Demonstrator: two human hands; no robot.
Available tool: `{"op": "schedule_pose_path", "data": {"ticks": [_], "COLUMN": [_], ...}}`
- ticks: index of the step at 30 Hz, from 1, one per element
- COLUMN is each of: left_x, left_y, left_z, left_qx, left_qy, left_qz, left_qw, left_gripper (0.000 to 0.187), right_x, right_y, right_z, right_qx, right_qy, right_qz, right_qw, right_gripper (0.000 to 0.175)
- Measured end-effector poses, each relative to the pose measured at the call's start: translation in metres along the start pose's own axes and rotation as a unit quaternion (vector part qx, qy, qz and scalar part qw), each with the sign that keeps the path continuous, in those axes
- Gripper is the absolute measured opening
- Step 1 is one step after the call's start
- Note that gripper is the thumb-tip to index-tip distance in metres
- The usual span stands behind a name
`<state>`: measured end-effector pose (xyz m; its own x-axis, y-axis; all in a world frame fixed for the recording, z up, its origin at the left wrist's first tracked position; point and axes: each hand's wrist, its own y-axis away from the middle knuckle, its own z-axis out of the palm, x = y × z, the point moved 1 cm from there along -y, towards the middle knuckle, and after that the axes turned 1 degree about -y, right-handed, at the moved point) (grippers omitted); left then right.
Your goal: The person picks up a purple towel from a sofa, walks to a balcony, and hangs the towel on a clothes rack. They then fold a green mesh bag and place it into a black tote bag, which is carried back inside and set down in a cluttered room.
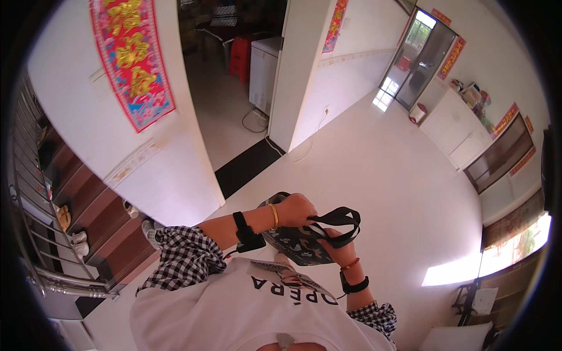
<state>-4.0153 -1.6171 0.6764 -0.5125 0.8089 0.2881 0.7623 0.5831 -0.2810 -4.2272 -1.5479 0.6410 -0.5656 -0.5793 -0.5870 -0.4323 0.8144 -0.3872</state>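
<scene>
A dark patterned bag with black strap handles (303,250) hangs in front of my body, with pale printing on its side. My left hand (296,209), a gold bracelet at its wrist, is closed at the bag's upper edge where the handles begin. Lower and to the right, my right hand (340,248), with a red beaded bracelet, has its fingers at the black handles, which loop over it. Both wrists bear black straps with small devices. The bag's inside is hidden.
Shoes (80,243) stand on brown stairs behind a metal railing (39,232) at left. Ahead are a doorway with a black threshold (246,164), a white appliance (264,74) and red stools (239,59). A white cabinet (454,127) stands by the far right wall; a cable lies on the floor.
</scene>
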Motion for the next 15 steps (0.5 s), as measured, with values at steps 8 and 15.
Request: {"op": "schedule_pose_path", "data": {"ticks": [8,15], "left_x": [-0.193,-0.379], "left_y": [-0.085,-0.058], "left_z": [-0.09,-0.192], "left_qx": [0.086,0.289], "left_qy": [0.001,-0.118], "left_qz": [-0.241,-0.375], "left_qw": [0.967,0.873], "left_gripper": [0.029,0.047], "right_x": [0.1,0.102], "right_y": [-0.293,-0.578], "right_z": [-0.023,0.066], "right_qx": [-0.142,-0.153], "right_qy": [-0.013,-0.029], "right_qz": [-0.029,-0.184], "right_qw": [0.989,0.97], "right_gripper": [0.032,0.033]}}
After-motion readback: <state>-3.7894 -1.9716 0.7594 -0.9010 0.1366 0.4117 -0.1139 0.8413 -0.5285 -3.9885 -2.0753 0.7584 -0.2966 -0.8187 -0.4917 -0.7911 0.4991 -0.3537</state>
